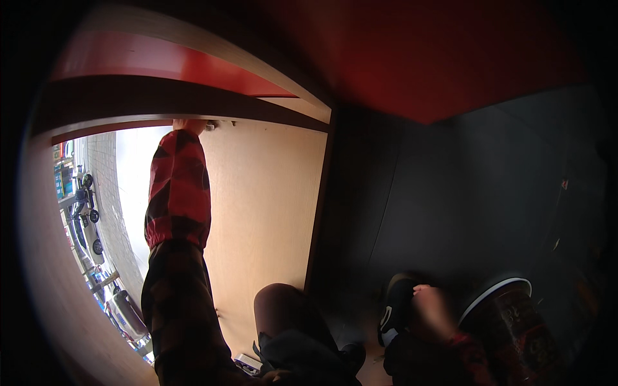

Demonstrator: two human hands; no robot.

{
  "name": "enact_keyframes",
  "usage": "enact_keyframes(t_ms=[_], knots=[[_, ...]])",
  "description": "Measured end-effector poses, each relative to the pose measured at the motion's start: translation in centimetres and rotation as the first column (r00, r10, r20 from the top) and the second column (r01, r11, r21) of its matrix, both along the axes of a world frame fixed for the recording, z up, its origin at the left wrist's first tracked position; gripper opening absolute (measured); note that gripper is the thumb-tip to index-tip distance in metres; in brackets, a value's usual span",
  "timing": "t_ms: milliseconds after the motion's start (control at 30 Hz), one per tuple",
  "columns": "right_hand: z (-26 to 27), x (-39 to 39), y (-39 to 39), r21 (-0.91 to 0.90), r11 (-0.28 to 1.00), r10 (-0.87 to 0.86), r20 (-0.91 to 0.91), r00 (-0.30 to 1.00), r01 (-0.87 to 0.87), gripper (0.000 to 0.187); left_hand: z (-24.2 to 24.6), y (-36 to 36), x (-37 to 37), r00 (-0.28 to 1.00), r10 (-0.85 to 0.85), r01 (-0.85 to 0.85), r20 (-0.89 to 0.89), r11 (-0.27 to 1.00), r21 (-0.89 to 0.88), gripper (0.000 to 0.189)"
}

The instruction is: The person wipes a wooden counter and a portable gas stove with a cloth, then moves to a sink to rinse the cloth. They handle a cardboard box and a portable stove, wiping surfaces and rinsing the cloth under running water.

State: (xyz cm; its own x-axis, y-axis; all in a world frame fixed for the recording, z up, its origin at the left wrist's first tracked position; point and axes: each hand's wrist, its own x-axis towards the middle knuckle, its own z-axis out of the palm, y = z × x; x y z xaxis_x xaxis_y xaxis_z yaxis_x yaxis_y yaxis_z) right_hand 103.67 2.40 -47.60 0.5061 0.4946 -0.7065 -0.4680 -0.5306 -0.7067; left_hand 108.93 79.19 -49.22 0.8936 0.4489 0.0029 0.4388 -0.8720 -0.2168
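My left arm, in a red and black checked sleeve, stretches forward into a light wooden compartment (265,193). Only the wrist and back of my left hand (189,125) show below a dark board (145,99); the fingers are hidden behind it. Small dark bits (211,126) lie right beside that hand. My right hand (431,308) is low on the right, blurred, over a black shoe (398,304). Its fingers look bent, and whether anything is in them is unclear. Close to it stands a dark patterned bin (519,328) with a white rim.
Red panels (217,72) run above the board, and a red surface (434,58) overhangs the dark floor (458,193). My knee (285,309) is close to the wooden panel. A small white and dark object (247,363) lies below. On the left, a street with parked vehicles (128,313) shows.
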Motion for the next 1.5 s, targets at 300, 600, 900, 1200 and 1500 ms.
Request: enact_keyframes(t_ms=[300,600,900,1200,1500], knots=[[-0.5,-0.9,-1.0,0.074,0.997,0.014,0.036,0.999,-0.017,0.021,-1.0,-8.4,-4.1,0.984,0.045,-0.065,0.171,0.992,0.11,0.051],[0.0,-0.9,-0.7,-0.026,0.997,0.068,0.064,0.996,-0.067,0.02,-7.1,5.4,-2.7,0.98,0.2,-0.2,-0.003,0.978,-0.066,0.035],[2.0,0.2,1.0,0.034,0.993,0.107,0.061,0.992,-0.109,0.018,-3.6,-1.1,-2.4,0.963,0.155,-0.059,0.22,0.919,-0.389,0.03],[0.7,-0.1,0.5,0.099,0.986,0.125,0.067,0.99,-0.131,0.019,-4.7,-25.4,4.0,0.807,-0.001,0.219,0.591,0.929,-0.297,0.027],[-0.9,-0.6,-0.5,0.155,0.98,0.117,0.068,0.991,-0.126,0.018,-3.0,-31.5,4.1,0.873,-0.093,0.219,0.479,0.952,-0.214,0.03]])
